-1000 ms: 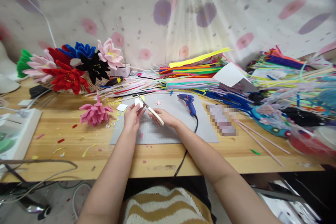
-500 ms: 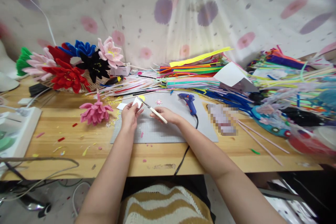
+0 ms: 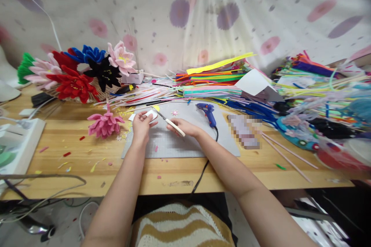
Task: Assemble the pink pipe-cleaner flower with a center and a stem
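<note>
Between the fingers of my left hand [image 3: 141, 126] is a small white piece of paper [image 3: 152, 114]. My right hand [image 3: 185, 128] grips a pair of scissors [image 3: 175, 126] with white handles. Its blades point up and left, beside the paper's right edge; whether they touch it I cannot tell. Both hands are over a grey cutting mat [image 3: 174, 148]. Another white scrap [image 3: 131, 117] lies by my left hand. Behind the scissors are a yellow round piece [image 3: 156, 107] and a small pink-and-white flower shape [image 3: 174, 113].
A blue glue gun [image 3: 208, 114] lies on the mat's right, its cord running to the front edge. A pink fuzzy flower [image 3: 106, 124] sits left. Bundles of coloured pipe cleaners [image 3: 214, 81] line the back. A white power strip [image 3: 24, 144] stands far left.
The white paper has tilted and turned in my left hand, its corner now pointing more to the right. The scissors have barely moved and are still in my right hand.
</note>
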A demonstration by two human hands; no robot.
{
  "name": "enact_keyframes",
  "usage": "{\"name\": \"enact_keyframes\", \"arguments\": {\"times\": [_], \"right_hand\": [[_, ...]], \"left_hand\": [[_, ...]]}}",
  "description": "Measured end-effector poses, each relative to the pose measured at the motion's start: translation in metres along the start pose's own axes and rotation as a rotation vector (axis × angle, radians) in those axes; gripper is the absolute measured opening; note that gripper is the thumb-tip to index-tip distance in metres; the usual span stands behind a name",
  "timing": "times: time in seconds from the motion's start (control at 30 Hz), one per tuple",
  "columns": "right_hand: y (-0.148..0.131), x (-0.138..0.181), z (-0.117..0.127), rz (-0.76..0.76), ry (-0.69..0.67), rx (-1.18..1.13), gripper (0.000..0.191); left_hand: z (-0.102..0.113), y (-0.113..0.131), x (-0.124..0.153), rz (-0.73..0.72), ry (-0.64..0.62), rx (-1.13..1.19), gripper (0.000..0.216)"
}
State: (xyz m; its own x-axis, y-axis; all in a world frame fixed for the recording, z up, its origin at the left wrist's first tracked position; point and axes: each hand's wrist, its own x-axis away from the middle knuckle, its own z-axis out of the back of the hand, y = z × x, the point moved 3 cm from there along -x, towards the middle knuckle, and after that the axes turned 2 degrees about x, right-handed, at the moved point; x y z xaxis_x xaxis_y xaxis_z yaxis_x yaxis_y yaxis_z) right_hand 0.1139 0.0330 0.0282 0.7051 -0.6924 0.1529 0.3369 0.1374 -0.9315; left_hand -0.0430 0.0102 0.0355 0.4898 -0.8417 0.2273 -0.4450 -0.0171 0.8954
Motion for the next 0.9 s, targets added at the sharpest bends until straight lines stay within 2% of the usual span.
{"name": "enact_keyframes", "arguments": {"times": [0.33, 0.73, 0.83, 0.9], "right_hand": [[-0.0016, -0.0007, 0.0032, -0.019, 0.018, -0.037, 0.046], [-0.0020, 0.0049, 0.0077, -0.013, -0.066, 0.002, 0.046], [0.0012, 0.0024, 0.0050, -0.003, -0.025, 0.018, 0.045], [0.0026, 0.0005, 0.0025, -0.011, 0.013, 0.002, 0.046]], "left_hand": [[0.0017, 0.0014, -0.0034, -0.036, -0.076, -0.068, 0.032], [0.0046, 0.0081, -0.0065, -0.076, -0.006, -0.035, 0.033], [0.0038, 0.0047, -0.0055, -0.007, 0.021, 0.083, 0.025], [0.0000, 0.0003, -0.0025, 0.088, -0.010, 0.178, 0.017]]}}
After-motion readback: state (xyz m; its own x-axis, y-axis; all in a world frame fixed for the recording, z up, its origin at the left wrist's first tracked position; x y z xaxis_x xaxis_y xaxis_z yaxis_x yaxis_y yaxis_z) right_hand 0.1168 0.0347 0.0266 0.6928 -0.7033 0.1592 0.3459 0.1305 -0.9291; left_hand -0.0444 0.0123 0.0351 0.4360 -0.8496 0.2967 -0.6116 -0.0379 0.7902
